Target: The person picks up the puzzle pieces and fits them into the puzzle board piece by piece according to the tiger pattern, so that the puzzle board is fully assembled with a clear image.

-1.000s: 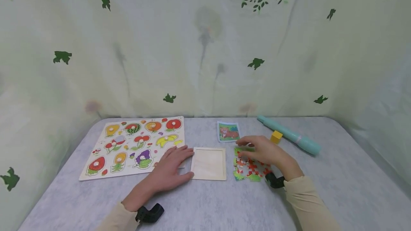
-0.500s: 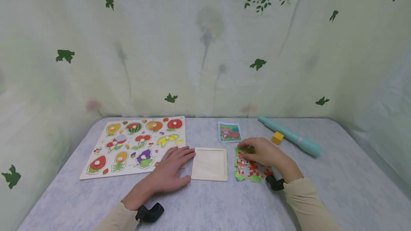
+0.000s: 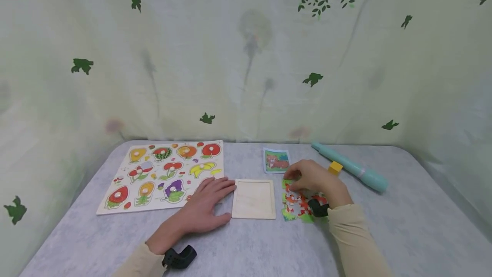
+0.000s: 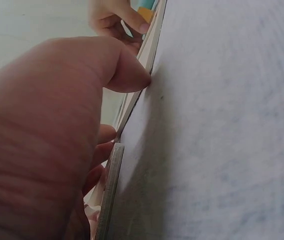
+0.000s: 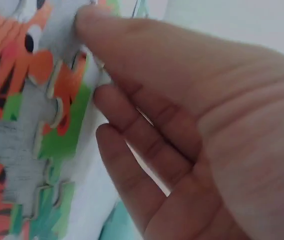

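Note:
My left hand (image 3: 205, 208) lies with fingers extended across the corner of the fruit board (image 3: 115, 174), thumb and fingertips at the left edge of a shallow wooden puzzle tray (image 3: 235, 208). In the left wrist view the thumb touches the edge of that tray. My right hand (image 3: 313, 178) arches over loose jigsaw pieces (image 3: 292, 200) with orange and green tiger-like print. In the right wrist view my thumb reaches down among the pieces (image 5: 64, 110), while other fingers bend loosely beside them. The index fingertip is hidden there, so I cannot tell whether a piece is pinched.
Behind the pieces lies a small picture card (image 3: 276, 161) showing an animal. A yellow cube (image 3: 335, 168) rests against a long teal tube-shaped object (image 3: 355, 168) at the right. Knobbed fruit pieces fill the board on the left. A printed curtain (image 3: 215, 54) stands behind the table.
My right hand's wrist has swung slightly left and its back has risen, with the fingertips staying over the pieces. The left hand keeps its place by the tray. The head view has shifted slightly.

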The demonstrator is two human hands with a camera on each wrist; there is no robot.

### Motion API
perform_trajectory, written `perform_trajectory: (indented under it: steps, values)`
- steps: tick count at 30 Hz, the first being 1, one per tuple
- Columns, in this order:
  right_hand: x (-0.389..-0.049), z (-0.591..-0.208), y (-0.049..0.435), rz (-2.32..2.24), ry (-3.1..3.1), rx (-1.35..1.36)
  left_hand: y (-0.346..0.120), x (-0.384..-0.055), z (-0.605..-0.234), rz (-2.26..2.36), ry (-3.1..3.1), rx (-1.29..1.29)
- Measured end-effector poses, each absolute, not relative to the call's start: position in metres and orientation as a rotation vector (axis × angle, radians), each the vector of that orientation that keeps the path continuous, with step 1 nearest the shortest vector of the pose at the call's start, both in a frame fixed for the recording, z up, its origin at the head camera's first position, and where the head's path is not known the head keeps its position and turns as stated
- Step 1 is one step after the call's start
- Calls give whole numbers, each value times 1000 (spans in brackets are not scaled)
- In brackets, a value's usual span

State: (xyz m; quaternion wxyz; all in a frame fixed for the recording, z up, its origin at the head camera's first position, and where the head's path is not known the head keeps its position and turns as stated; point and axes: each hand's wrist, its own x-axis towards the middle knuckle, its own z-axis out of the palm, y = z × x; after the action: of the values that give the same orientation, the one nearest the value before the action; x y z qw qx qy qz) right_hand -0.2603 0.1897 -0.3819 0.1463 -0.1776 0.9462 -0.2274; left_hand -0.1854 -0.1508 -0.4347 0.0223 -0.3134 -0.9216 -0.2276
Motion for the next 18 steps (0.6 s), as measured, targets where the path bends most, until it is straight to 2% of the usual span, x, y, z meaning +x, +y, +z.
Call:
perform_trajectory:
  steps: [18]
  values:
    - [-257,-396,209,-746,2752,-680,-148,-184,-433,-696,-2854,-945]
